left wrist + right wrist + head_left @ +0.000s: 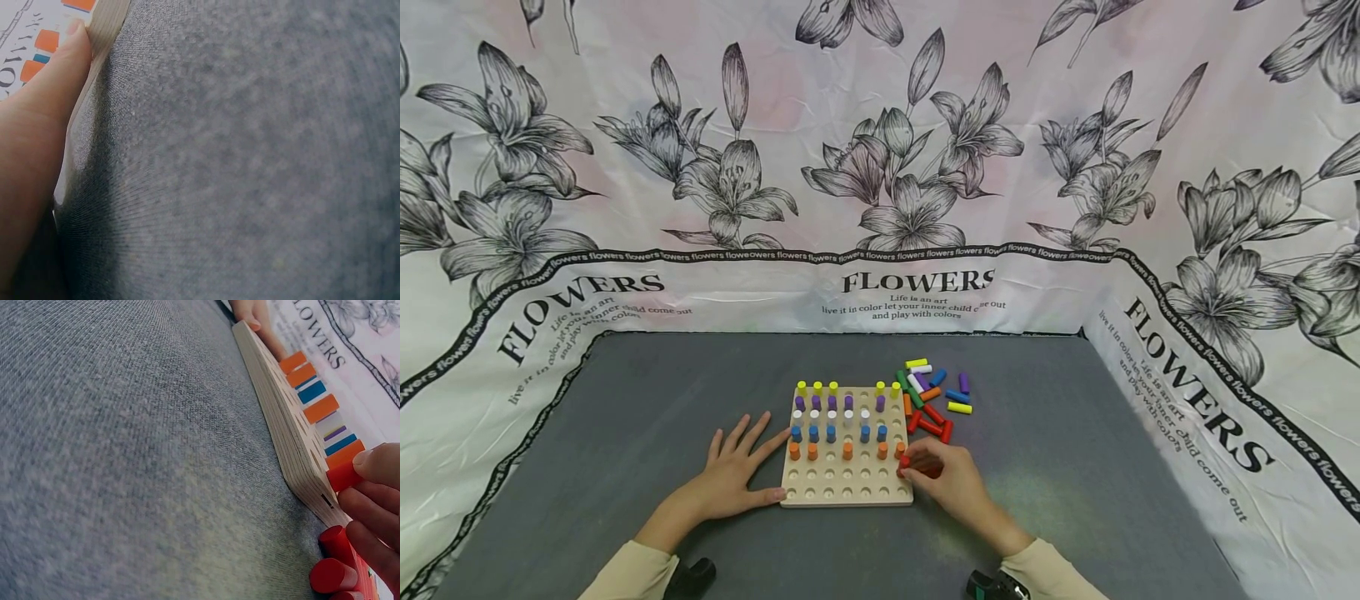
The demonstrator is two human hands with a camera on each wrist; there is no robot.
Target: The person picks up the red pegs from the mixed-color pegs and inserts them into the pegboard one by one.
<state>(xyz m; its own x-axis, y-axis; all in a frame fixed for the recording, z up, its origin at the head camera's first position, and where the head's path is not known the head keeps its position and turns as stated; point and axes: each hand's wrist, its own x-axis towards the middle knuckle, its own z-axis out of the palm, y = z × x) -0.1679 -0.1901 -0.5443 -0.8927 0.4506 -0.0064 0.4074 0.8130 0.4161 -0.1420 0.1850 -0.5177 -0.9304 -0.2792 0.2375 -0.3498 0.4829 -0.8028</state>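
A wooden pegboard [847,503] lies on the table with rows of yellow, purple, white, blue and orange pegs standing in its holes, some holes bare. My left hand [727,485] rests at the board's left side, fingers spread, thumb and index finger touching the edge. My right hand [958,487] pinches a red peg [344,477] between thumb and fingers at the right end of the row in front of the orange pegs. The peg stands upright beside an orange peg [347,452]. Whether its bottom sits in a hole I cannot tell.
Loose pegs in several colours lie in a heap beyond the right hand, with red pegs [934,414] nearest the board and a yellow peg [959,408] at the outer side. A grey cloth [700,375] covers the table. Flower-printed sheeting [760,292] stands around it.
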